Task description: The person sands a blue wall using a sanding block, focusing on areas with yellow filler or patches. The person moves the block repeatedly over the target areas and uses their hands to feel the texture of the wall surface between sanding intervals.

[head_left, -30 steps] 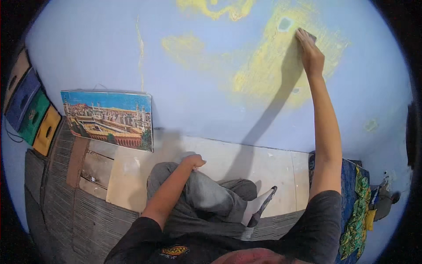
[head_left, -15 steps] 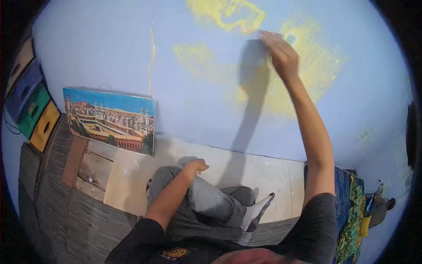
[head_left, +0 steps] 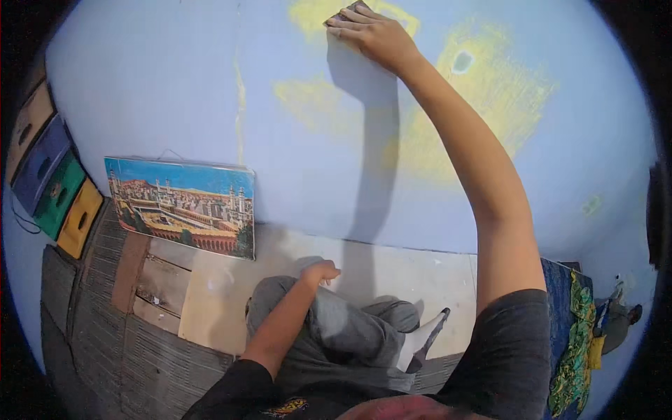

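Observation:
My right hand (head_left: 371, 36) is raised to the pale blue wall (head_left: 308, 182), its fingers pressing a dark brown sheet of sandpaper (head_left: 341, 15) against it. The sheet lies on a yellow patch (head_left: 304, 19) near the top of the view. A larger yellow patch (head_left: 483, 105) with a small greenish spot in it spreads behind my right forearm. My left hand (head_left: 322, 273) rests by my bent knee in grey trousers, fingers curled together, with nothing visible in them.
A framed picture of a city (head_left: 183, 206) leans against the wall at left. Beyond it stands a drawer unit (head_left: 59, 189) with coloured fronts. A gap in the floor (head_left: 162, 283) shows among boards and ribbed mats. Patterned cloth (head_left: 574, 343) lies at right.
My right hand has moved left and slightly up along the wall, and the sandpaper now shows clearly under its fingers. My left hand stays by the knee; the view has shifted a little.

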The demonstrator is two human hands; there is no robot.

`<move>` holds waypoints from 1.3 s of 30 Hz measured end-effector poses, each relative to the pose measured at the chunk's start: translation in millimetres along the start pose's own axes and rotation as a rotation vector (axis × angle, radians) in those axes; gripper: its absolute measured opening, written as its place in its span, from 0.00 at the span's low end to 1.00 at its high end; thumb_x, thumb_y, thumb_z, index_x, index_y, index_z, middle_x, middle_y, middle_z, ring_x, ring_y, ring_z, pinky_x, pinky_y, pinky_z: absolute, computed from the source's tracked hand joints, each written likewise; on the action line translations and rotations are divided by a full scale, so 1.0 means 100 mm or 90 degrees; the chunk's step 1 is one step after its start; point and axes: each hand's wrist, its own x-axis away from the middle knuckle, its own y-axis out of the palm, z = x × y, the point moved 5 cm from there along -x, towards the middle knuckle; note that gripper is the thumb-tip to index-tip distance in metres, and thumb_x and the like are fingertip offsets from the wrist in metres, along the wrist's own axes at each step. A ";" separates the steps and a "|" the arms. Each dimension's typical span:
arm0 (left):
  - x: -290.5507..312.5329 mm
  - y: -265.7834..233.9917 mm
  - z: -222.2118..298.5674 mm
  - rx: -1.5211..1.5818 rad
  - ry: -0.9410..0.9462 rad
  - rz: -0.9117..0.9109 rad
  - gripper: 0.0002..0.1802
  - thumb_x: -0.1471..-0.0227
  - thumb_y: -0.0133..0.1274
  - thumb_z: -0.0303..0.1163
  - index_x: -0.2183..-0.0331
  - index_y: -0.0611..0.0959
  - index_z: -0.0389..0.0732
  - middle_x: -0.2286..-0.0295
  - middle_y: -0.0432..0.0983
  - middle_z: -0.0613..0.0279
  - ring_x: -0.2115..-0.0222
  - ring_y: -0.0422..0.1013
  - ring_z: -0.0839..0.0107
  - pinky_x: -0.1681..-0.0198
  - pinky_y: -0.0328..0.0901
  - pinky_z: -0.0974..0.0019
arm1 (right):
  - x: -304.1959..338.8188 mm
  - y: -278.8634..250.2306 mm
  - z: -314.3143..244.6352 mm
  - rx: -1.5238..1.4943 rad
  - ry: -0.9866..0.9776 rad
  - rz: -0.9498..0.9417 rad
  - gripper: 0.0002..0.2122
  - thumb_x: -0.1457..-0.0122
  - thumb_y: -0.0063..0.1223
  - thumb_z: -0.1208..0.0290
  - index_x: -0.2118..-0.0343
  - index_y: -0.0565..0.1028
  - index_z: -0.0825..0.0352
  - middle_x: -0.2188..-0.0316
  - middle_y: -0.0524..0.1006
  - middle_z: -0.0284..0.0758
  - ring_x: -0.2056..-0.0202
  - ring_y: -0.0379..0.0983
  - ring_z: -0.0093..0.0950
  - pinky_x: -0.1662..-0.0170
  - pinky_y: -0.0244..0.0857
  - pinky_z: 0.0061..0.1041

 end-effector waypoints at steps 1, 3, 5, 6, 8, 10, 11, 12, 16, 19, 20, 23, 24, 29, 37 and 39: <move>-0.02 0.02 -0.05 0.020 0.001 -0.003 0.30 0.42 0.41 0.52 0.60 0.81 0.31 0.67 0.82 0.51 0.70 0.77 0.59 0.65 0.71 0.54 | 0.02 0.00 -0.02 -0.002 0.000 0.003 0.14 0.42 0.46 0.71 0.53 0.75 0.63 0.48 0.74 0.29 0.42 0.65 0.30 0.36 0.56 0.33; -0.04 0.02 -0.02 0.050 0.009 -0.010 0.31 0.44 0.41 0.50 0.63 0.82 0.28 0.67 0.81 0.47 0.72 0.76 0.58 0.65 0.72 0.54 | 0.18 0.00 0.05 0.001 0.005 0.003 0.14 0.42 0.46 0.71 0.53 0.75 0.63 0.47 0.74 0.30 0.43 0.66 0.29 0.36 0.56 0.33; -0.07 0.07 0.05 0.045 -0.008 -0.017 0.32 0.42 0.41 0.52 0.65 0.82 0.28 0.68 0.81 0.47 0.72 0.76 0.58 0.66 0.72 0.54 | 0.46 -0.03 0.17 0.031 0.018 -0.007 0.15 0.43 0.48 0.72 0.51 0.75 0.59 0.47 0.74 0.28 0.44 0.68 0.27 0.39 0.59 0.31; -0.10 0.09 0.13 0.041 0.001 -0.015 0.33 0.42 0.41 0.53 0.66 0.82 0.29 0.68 0.81 0.47 0.72 0.76 0.58 0.66 0.72 0.54 | 0.68 -0.02 0.25 0.071 0.032 -0.005 0.16 0.44 0.51 0.71 0.51 0.75 0.54 0.48 0.74 0.23 0.44 0.69 0.26 0.41 0.63 0.28; -0.19 0.09 -0.03 0.040 0.035 -0.017 0.33 0.41 0.40 0.54 0.66 0.81 0.29 0.69 0.81 0.47 0.72 0.76 0.57 0.66 0.71 0.53 | 0.88 -0.02 0.35 0.078 0.075 0.023 0.17 0.45 0.52 0.71 0.51 0.75 0.48 0.48 0.74 0.17 0.45 0.69 0.25 0.44 0.68 0.26; -0.24 0.11 -0.24 0.059 0.008 -0.012 0.33 0.42 0.41 0.53 0.65 0.81 0.28 0.69 0.81 0.48 0.72 0.76 0.57 0.66 0.71 0.52 | 1.02 -0.07 0.35 0.083 0.049 0.017 0.18 0.44 0.51 0.68 0.49 0.74 0.48 0.46 0.73 0.18 0.45 0.69 0.26 0.45 0.69 0.27; -0.25 0.10 -0.28 0.065 -0.001 -0.008 0.33 0.42 0.41 0.53 0.64 0.81 0.28 0.68 0.81 0.48 0.72 0.76 0.56 0.66 0.71 0.51 | 1.11 -0.13 0.37 0.090 0.035 0.013 0.18 0.44 0.51 0.67 0.48 0.73 0.48 0.46 0.72 0.19 0.44 0.68 0.27 0.45 0.69 0.27; -0.25 0.10 -0.28 0.047 -0.009 -0.011 0.32 0.42 0.42 0.51 0.63 0.81 0.28 0.68 0.81 0.48 0.72 0.77 0.56 0.66 0.71 0.51 | 1.24 -0.16 0.42 0.095 0.044 0.008 0.18 0.44 0.51 0.68 0.48 0.73 0.48 0.46 0.72 0.18 0.45 0.69 0.27 0.45 0.69 0.27; -0.08 0.08 -0.18 0.037 -0.003 0.030 0.29 0.44 0.44 0.50 0.64 0.82 0.30 0.69 0.81 0.48 0.72 0.78 0.61 0.65 0.72 0.57 | 1.75 -0.31 0.45 0.094 0.100 -0.023 0.17 0.44 0.51 0.72 0.50 0.74 0.53 0.47 0.74 0.20 0.46 0.70 0.29 0.44 0.68 0.31; 0.07 0.08 0.11 0.003 0.000 0.031 0.27 0.45 0.46 0.50 0.65 0.84 0.34 0.67 0.82 0.52 0.69 0.78 0.59 0.63 0.71 0.54 | 2.27 -0.50 0.48 0.119 0.154 -0.055 0.18 0.45 0.53 0.73 0.50 0.74 0.52 0.48 0.74 0.22 0.47 0.71 0.29 0.45 0.69 0.31; 0.08 0.02 -0.12 -0.053 -0.015 0.047 0.27 0.46 0.47 0.52 0.64 0.85 0.37 0.67 0.82 0.55 0.69 0.78 0.58 0.62 0.70 0.53 | 2.20 -0.45 0.39 0.114 0.173 -0.031 0.19 0.45 0.53 0.72 0.50 0.74 0.51 0.48 0.74 0.22 0.47 0.71 0.29 0.46 0.69 0.30; 0.12 0.05 -0.11 -0.069 -0.014 0.069 0.28 0.46 0.46 0.53 0.63 0.85 0.37 0.69 0.82 0.54 0.68 0.77 0.56 0.62 0.69 0.52 | 2.61 -0.43 0.11 0.095 0.256 -0.031 0.17 0.45 0.52 0.74 0.51 0.75 0.54 0.49 0.76 0.28 0.48 0.72 0.31 0.47 0.70 0.31; 0.13 0.07 -0.10 -0.064 -0.014 0.064 0.27 0.46 0.46 0.51 0.63 0.85 0.36 0.67 0.82 0.53 0.67 0.77 0.56 0.62 0.69 0.51 | 2.83 -0.39 -0.08 0.080 0.296 -0.063 0.17 0.45 0.51 0.76 0.52 0.75 0.55 0.50 0.76 0.30 0.50 0.73 0.32 0.49 0.70 0.32; 0.14 0.09 -0.31 -0.011 -0.038 0.043 0.25 0.46 0.46 0.48 0.63 0.84 0.35 0.64 0.81 0.48 0.66 0.77 0.54 0.62 0.70 0.50 | 3.67 -0.07 -1.78 -0.221 0.704 -0.214 0.09 0.42 0.51 0.71 0.60 0.80 0.53 0.69 0.79 0.43 0.70 0.76 0.45 0.67 0.70 0.37; 0.03 0.21 0.14 -0.167 0.004 0.085 0.31 0.44 0.44 0.54 0.64 0.84 0.34 0.63 0.80 0.45 0.62 0.75 0.50 0.55 0.66 0.47 | 4.60 0.17 -4.34 -0.649 0.832 -0.470 0.13 0.46 0.55 0.62 0.64 0.79 0.67 0.72 0.77 0.51 0.68 0.76 0.47 0.64 0.69 0.43; 0.07 0.20 -0.14 -0.156 -0.009 0.094 0.31 0.43 0.44 0.54 0.65 0.84 0.33 0.63 0.79 0.45 0.62 0.75 0.49 0.55 0.65 0.46 | 4.35 0.26 -4.40 -0.762 0.837 -0.473 0.12 0.49 0.57 0.63 0.66 0.79 0.66 0.72 0.78 0.49 0.67 0.75 0.46 0.63 0.69 0.42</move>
